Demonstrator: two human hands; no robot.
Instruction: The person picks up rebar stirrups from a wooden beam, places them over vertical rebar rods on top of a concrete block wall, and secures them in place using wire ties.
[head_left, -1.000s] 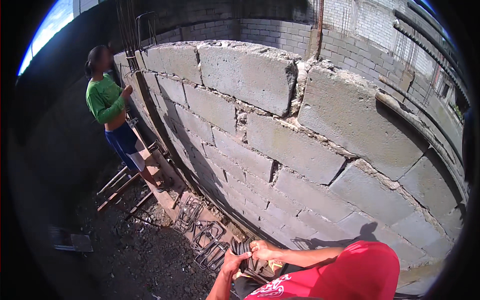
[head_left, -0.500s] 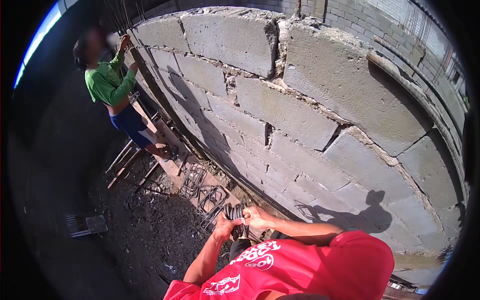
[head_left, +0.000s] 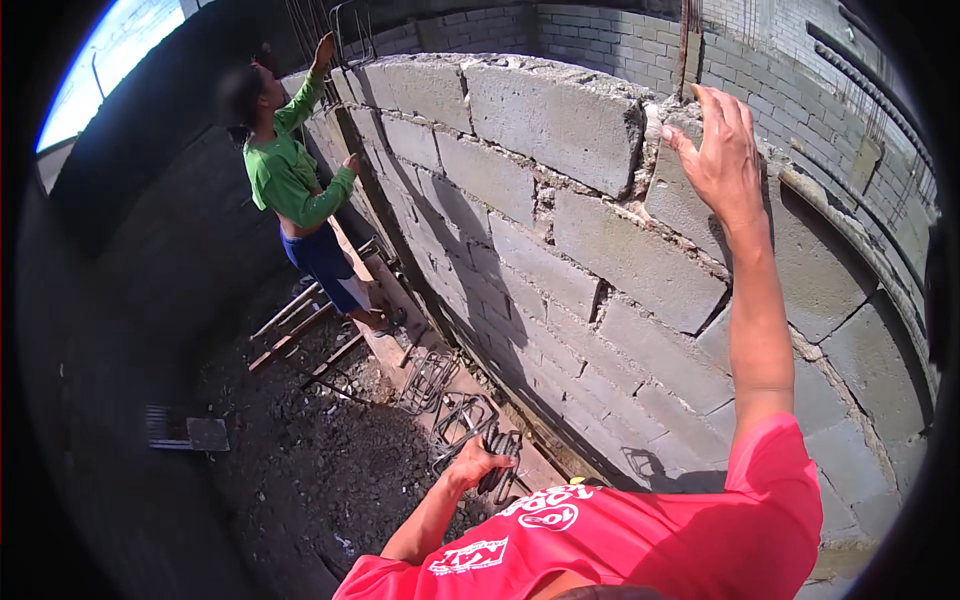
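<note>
Down by my body, my left hand (head_left: 470, 466) grips a bundle of bent steel bar stirrups (head_left: 507, 465), its fingers wrapped round them. My right hand (head_left: 722, 160) is raised at arm's length to the top of the grey concrete block wall (head_left: 560, 110). Its fingers are apart and hold nothing; they reach the upper edge close to an upright rusty bar (head_left: 688, 45). Whether the fingertips touch the block cannot be made out. More bent steel stirrups (head_left: 462, 412) lie on the plank below, just beyond my left hand.
A co-worker in a green top (head_left: 290, 180) stands on the long plank (head_left: 415, 350) at left, one hand at upright bars (head_left: 310, 30). Wooden pieces (head_left: 290, 335) and rubble (head_left: 350, 430) lie beneath. A curved bar or pipe (head_left: 840, 215) runs along the wall's right side.
My right hand has left the stirrups and risen to the wall top. My left hand keeps the bundle. The co-worker's one arm has gone up, and the view has shifted.
</note>
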